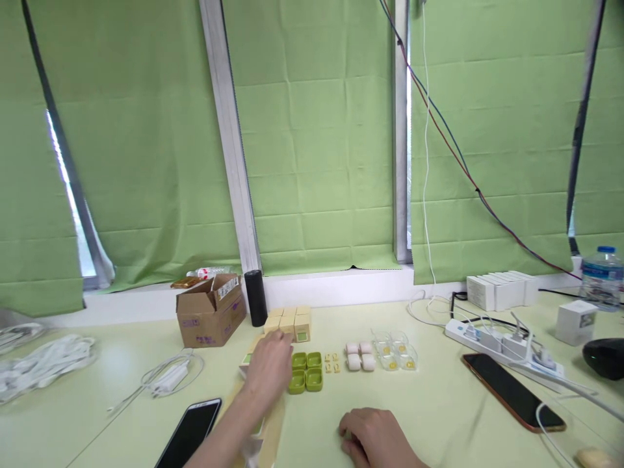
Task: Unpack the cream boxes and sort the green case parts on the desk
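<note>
My left hand (270, 367) reaches out at the front of a cluster of small pale-yellow boxes (287, 324). Its fingertips are beside or on the front boxes; the grip is hidden behind the back of the hand and slightly blurred. Green square trays (306, 372) lie just right of it, then small yellow pieces (332, 363), white rounded cases (360, 357) and clear plastic cups (396, 351) with yellow in them. Under my left forearm runs a tan strip (273, 429). My right hand (377, 437) rests on the table, fingers curled in, with nothing visible in them.
A black phone (190, 434) lies at the left, another phone (511, 391) at the right beside a power strip (502, 351) with chargers. An open cardboard box (209, 315) and a black cylinder (255, 299) stand at the back. Cables (168, 380) lie left; a water bottle (603, 278) stands far right.
</note>
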Demonstrator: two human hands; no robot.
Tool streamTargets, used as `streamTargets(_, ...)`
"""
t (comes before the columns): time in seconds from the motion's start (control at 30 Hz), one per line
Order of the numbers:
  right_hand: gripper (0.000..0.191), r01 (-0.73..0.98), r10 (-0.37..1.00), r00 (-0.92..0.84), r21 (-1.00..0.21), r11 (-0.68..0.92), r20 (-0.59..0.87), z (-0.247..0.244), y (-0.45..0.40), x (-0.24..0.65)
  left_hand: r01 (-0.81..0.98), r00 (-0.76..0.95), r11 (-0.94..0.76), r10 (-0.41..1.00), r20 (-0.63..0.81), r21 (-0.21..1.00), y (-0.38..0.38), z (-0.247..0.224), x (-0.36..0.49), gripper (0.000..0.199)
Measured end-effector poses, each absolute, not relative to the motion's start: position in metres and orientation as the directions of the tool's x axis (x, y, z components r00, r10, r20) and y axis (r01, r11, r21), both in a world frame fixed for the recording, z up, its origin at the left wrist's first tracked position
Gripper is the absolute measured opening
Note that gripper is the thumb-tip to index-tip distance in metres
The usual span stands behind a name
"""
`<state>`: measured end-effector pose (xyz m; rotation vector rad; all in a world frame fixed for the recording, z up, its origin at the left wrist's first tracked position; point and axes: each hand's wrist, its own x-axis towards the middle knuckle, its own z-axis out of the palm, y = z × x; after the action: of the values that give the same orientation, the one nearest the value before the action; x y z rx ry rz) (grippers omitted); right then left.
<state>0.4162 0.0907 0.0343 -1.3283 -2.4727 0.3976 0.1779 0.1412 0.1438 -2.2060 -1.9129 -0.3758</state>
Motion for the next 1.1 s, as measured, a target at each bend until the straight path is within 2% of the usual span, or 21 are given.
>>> streamTargets(0.23,0.029,0.763,0.845,-0.521,-0.377,0.525,0.121,0.029,0.095,0.414,0.994,0.108,-0.095,0.937,0.333,-0.056,0.19,0.145,0.148,0.036)
streamTargets(0.57,0.029,0.774,0.858,-0.505,-0.39,0.498,0.094,0.035,0.093,0.414,0.988,0.128,-0.099,0.952,0.278,-0.117,0.235,0.123,0.168,0.052)
streamTargets(0.83,0.029,0.775,0.857,-0.507,-0.385,0.502,0.096,0.038,0.094,0.412,0.971,0.205,-0.162,0.944,0.259,-0.177,0.243,0.113,0.183,0.042)
streamTargets(0.97,0.028,0.771,0.854,-0.509,-0.384,0.509,0.11,0.036,0.094,0.412,0.969,0.231,-0.197,0.937,0.261,-0.149,0.241,0.112,0.185,0.039)
streamTargets(1.1,0.028,0.768,0.854,-0.507,-0.387,0.51,0.118,0.034,0.096,0.412,0.978,0.208,-0.198,0.937,0.283,-0.061,0.24,0.116,0.188,0.038)
